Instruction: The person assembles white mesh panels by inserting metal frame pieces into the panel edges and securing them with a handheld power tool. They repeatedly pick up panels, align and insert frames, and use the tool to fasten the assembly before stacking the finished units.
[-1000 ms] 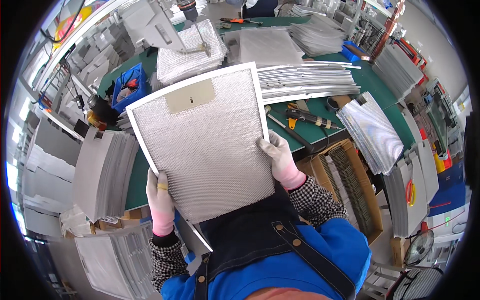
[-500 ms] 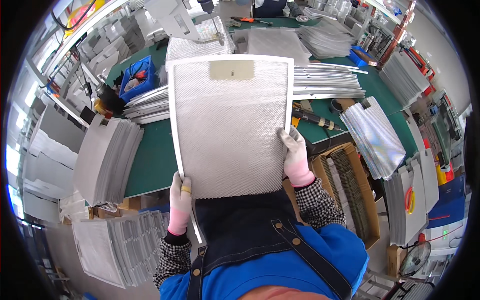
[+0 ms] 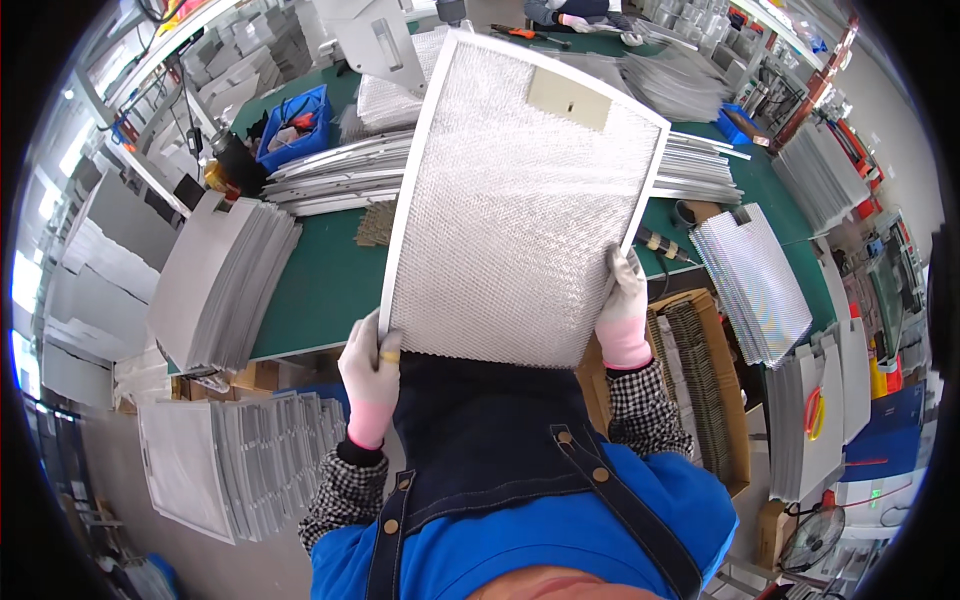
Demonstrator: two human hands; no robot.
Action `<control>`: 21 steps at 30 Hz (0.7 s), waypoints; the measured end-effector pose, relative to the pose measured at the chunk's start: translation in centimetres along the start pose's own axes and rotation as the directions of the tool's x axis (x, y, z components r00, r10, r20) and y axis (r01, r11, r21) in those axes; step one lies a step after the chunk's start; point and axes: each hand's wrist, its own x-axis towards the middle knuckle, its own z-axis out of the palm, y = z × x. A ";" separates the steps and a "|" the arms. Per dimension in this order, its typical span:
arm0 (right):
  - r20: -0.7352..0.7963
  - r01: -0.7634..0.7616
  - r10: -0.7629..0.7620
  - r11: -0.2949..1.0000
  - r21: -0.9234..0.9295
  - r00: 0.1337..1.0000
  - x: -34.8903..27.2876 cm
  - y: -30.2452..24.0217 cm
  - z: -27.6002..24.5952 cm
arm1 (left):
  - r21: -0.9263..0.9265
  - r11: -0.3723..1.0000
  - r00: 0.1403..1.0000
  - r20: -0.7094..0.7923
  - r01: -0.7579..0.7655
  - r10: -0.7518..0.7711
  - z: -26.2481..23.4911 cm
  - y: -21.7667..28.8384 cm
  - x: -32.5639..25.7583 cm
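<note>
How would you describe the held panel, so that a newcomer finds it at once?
Start from the green table. At its near side, the left hand and right hand hold a mesh panel. Unlike the stacked panels, it is held up and shows a beige patch near its top edge.

Left gap: bare green table [image 3: 330, 270] between the mesh panel [image 3: 500, 220] and the grey plate stack [image 3: 205, 285], so you could slide through there fine
Behind the panel: pretty jammed tbh, long metal strips [image 3: 335, 172] lie across the way to the blue bin [image 3: 297, 130]
Top left corner: grey machine [image 3: 375, 45] stands right behind it
Right side: tight, power tool [image 3: 665, 245] just past the right grip [image 3: 625, 305], then a pile of shiny sheets [image 3: 750, 285]
Lower right: cardboard box [image 3: 736, 420] crowds the forearm
</note>
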 end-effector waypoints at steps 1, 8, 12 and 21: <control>0.021 0.013 -0.014 1.000 0.022 1.000 0.0 -0.3 0.5 | 0.123 0.987 0.989 -0.091 -0.103 0.114 0.3 0.2 0.1; 0.054 0.190 -0.190 0.982 0.002 0.980 1.9 -0.8 3.1 | 0.197 0.913 0.889 -0.229 -0.357 0.397 0.2 0.1 0.4; 0.242 0.223 -0.226 0.974 0.041 0.943 3.1 -4.1 8.6 | -0.370 0.925 0.922 -0.382 -0.091 -0.062 0.3 -0.4 2.2; 0.681 0.552 0.502 0.405 -0.729 0.532 11.7 -7.9 14.5 | -0.363 0.911 0.732 0.672 0.195 0.111 6.7 -4.1 -5.1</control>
